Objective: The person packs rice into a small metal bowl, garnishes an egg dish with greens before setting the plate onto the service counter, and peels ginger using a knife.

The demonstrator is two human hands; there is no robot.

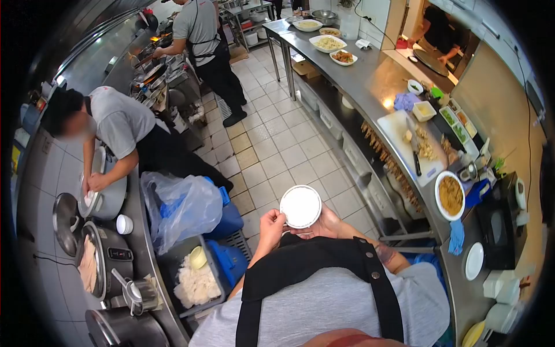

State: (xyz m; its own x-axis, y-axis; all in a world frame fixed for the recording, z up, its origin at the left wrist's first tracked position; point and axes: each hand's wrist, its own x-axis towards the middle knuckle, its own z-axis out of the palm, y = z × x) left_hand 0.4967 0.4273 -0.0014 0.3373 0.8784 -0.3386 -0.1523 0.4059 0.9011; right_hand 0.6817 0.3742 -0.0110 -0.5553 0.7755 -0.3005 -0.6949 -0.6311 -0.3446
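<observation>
In front of my chest I hold a round white bowl (300,206) with a pale rim; its middle is too bright to make out what is inside, if anything. The fingers of my left hand (272,227) pinch the bowl's near left edge. My right hand (327,223) is wrapped round its right side and underneath, with some fingers hidden. Below and to the left, a grey tub (217,279) holds cooked white rice with a pale yellow scoop (198,258) lying on it.
A plastic bag (182,202) covers blue bins at left. One co-worker (118,124) bends over a pot; another (199,34) stands at the stoves. The right-hand steel counter (370,72) carries filled plates, a cutting board (399,130) with a knife, and a bowl of brown food (450,195).
</observation>
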